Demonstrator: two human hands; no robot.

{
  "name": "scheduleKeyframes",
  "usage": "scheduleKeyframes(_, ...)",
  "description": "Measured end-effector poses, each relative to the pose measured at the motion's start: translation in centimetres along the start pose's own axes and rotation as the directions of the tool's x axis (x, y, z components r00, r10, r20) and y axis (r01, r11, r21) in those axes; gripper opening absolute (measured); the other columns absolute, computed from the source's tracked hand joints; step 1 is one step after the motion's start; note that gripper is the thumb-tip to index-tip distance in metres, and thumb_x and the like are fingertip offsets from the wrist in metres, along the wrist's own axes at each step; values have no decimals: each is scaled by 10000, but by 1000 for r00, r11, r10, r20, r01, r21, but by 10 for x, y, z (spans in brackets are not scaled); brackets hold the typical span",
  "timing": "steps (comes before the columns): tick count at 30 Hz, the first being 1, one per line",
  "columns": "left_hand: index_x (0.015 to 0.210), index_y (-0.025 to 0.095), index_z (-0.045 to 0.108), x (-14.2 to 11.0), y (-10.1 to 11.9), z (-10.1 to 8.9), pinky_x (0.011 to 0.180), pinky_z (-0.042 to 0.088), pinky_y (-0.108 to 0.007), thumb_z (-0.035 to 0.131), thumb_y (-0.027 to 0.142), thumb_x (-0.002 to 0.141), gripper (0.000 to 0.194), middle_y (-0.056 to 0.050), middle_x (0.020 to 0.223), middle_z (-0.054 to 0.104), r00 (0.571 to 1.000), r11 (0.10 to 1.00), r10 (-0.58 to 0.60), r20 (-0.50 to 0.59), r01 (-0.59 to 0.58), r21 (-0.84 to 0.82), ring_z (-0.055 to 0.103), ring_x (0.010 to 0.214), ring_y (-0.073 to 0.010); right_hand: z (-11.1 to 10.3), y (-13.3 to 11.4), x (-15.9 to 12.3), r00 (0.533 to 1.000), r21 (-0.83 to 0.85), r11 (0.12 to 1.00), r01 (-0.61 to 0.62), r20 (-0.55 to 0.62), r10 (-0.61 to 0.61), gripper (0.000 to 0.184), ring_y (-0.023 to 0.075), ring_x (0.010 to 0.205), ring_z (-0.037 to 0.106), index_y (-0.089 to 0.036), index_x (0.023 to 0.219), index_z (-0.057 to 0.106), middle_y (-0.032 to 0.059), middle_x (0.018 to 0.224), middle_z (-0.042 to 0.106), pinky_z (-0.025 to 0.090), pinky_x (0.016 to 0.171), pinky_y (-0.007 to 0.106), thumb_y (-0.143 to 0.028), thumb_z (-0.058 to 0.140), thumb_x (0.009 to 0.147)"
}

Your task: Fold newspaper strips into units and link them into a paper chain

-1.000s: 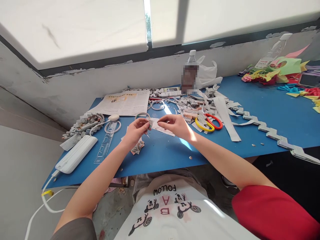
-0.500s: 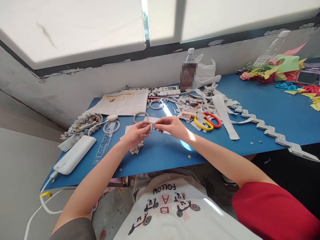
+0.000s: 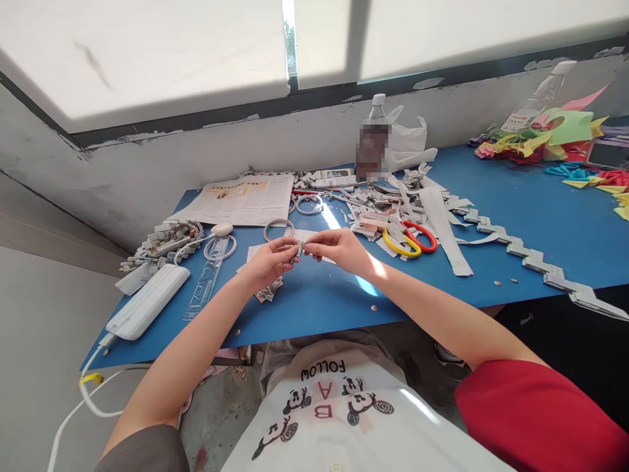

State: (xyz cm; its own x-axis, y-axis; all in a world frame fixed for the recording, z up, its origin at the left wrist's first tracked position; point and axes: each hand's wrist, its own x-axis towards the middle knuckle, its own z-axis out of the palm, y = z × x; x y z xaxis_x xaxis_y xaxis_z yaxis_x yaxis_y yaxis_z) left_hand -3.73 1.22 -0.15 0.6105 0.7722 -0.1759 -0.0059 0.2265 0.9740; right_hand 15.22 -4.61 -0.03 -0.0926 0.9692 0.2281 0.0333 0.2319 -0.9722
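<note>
Between both hands, just over the blue table, is a small piece of folded newspaper [image 3: 299, 249]. My left hand [image 3: 269, 263] pinches it from the left with thumb and fingers. From the right, my right hand [image 3: 339, 250] is closed with thumb and forefinger on its other side. The fingers hide most of the piece. Beneath the left hand lie several folded newsprint pieces [image 3: 269, 291]. A white ring [image 3: 278, 230] rests just beyond the left hand, and white paper shows behind the fingertips.
Scissors [image 3: 403, 244] with yellow and red handles lie right of the hands near newspaper scraps [image 3: 373, 213]. A zigzag paper chain [image 3: 528, 257] runs off the right edge. Left are a white power bank [image 3: 147, 303], a clear ruler [image 3: 209, 278] and folded paper [image 3: 170, 241]. A bottle [image 3: 373, 147] stands behind.
The hands keep the same grip on the folded newspaper with hardly any movement. The whole view has shifted very slightly.
</note>
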Motion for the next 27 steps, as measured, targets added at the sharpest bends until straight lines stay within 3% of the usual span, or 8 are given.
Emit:
scheduleKeyframes(4,856,190,650,-2,1,3,537,466,-238,819,419,627,366,-29,767,650,997,993,73,-20,-71,96,609,651,-125,0,1,-1,1000,-47,999,13,-8,-13,212,117,571,579,-140,788,739,44,707,707,495,573,270,-343,705,737)
scheduleKeyframes(7,829,183,641,-5,1,8,549,475,-249,786,425,680,319,-19,701,648,973,950,223,-53,-205,234,609,639,-132,1,2,-3,998,-143,989,46,-24,-49,184,130,613,593,-152,799,737,46,749,716,495,585,269,-319,666,768)
scheduleKeyframes(12,890,179,654,-13,-4,19,589,521,-271,722,415,766,275,-45,784,685,851,789,516,-102,-425,443,655,715,-166,6,1,-8,970,-279,941,189,-94,-223,126,148,698,615,-175,780,711,38,773,711,504,642,275,-248,609,798)
scheduleKeyframes(16,934,205,674,-16,-9,21,682,554,-285,695,381,806,219,-44,886,695,711,627,699,-80,-555,547,659,797,-162,9,-1,-11,902,-361,869,338,-139,-409,112,141,651,588,-188,771,695,33,723,682,491,623,283,-194,587,799)
scheduleKeyframes(19,940,217,684,-17,-10,20,705,566,-294,671,349,835,169,-50,914,698,634,514,773,-15,-612,601,656,834,-165,9,1,-12,846,-439,798,414,-138,-515,113,150,650,587,-204,792,697,46,747,687,494,621,302,-189,586,805)
scheduleKeyframes(23,930,225,690,-17,-9,17,733,581,-327,651,319,856,126,-57,932,712,578,419,815,52,-648,636,669,852,-179,10,2,-13,812,-486,748,453,-122,-571,123,167,684,612,-213,814,704,63,791,697,514,645,326,-203,582,816)
scheduleKeyframes(27,895,231,695,-18,-8,17,767,581,-345,651,311,857,99,-50,925,717,559,374,825,85,-652,659,678,852,-181,10,2,-14,799,-516,727,453,-128,-588,133,175,702,627,-219,825,708,65,797,703,522,651,331,-210,576,824)
